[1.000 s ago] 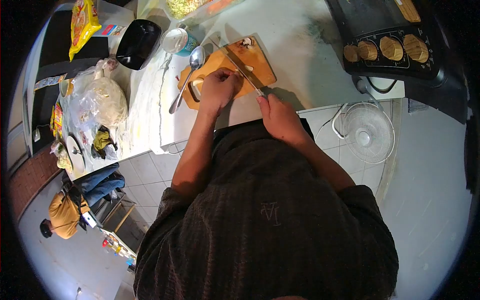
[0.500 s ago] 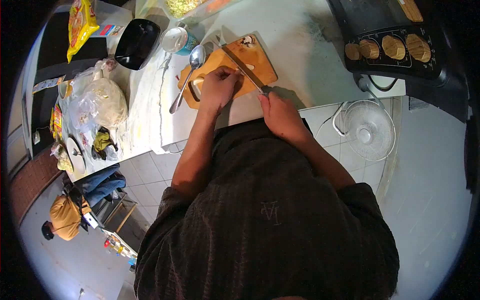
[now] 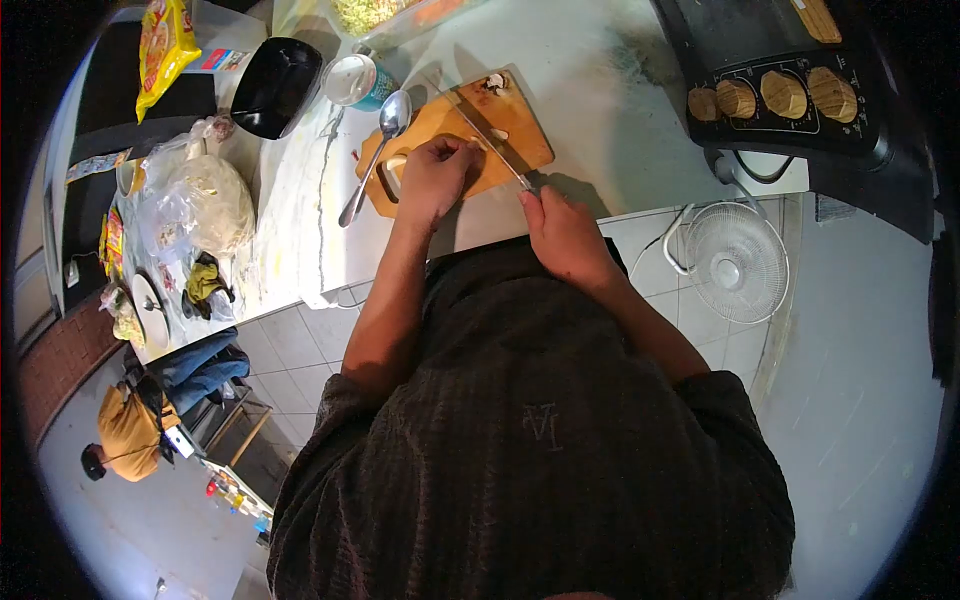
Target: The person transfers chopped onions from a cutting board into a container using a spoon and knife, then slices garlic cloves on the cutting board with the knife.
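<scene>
Head view, the only one at hand. The cutting board (image 3: 525,148) lies aslant on the desk (image 3: 590,130), near its edge. The right hand (image 3: 565,230) grips the knife (image 3: 502,155) by its handle, the blade slanting far and left across the board. The left hand (image 3: 433,182) has its fingers bunched on the board, just left of the blade; I cannot tell whether they pinch anything, the fingertips being small and shaded.

Progress: judged partway. A pale piece (image 3: 499,134) lies loose just right of the blade, which suggests some cutting is done. A dark-marked scrap (image 3: 494,82) sits at the board's far end, apart from the blade. How much is left uncut under the left hand cannot be established. At the far edge, a clear container (image 3: 368,14) holds shredded pale-green matter, apparently prepared.

Markings: the yellow packet (image 3: 167,55), far left, carries red print, not legible to me. The jar (image 3: 375,92) beyond the spoon (image 3: 394,116) has a teal label, wording unreadable. The dark shirt (image 3: 520,490) bears an angular monogram, possibly an M overlaid on another letter. The fine print around the wooden knobs (image 3: 783,95), far right, cannot be read.
</scene>
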Demonstrator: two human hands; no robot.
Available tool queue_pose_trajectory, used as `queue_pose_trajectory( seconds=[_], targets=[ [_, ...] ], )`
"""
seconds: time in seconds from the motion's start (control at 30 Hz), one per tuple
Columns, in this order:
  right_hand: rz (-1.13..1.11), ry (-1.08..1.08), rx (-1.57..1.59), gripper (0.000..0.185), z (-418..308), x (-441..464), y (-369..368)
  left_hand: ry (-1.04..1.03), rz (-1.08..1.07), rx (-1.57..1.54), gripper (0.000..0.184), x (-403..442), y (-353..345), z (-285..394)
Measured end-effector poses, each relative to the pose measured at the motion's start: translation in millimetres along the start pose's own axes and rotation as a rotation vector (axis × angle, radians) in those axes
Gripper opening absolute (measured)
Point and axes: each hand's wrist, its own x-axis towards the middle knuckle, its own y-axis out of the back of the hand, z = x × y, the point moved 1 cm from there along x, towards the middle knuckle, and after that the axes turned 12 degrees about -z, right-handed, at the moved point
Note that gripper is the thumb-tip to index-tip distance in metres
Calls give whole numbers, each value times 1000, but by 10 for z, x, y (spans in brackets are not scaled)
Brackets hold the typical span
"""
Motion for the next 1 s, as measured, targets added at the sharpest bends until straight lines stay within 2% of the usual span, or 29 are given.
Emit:
queue_pose_trajectory(
  seconds=[0.23, 0.73, 0.83, 0.9, 1.0],
  targets=[
    [-6, 14, 13, 40, -28, 19, -24, 2, 14, -31, 20, -23, -27, 50],
    [-12, -4, -9, 42, 21, 83, -38, -19, 4, -121, 25, 78, -21, -95],
    [13, -33, -41, 43, 39, 57, -25, 7, 10, 14, 27, 86, 7, -100],
    [18, -26, -48, 43, 60, 33, 1, -36, -5, -75, 27, 123, 6, -157],
    [37, 54, -6, 43, 75, 34, -26, -3, 8, -34, 25, 71, 10, -105]
  ],
)
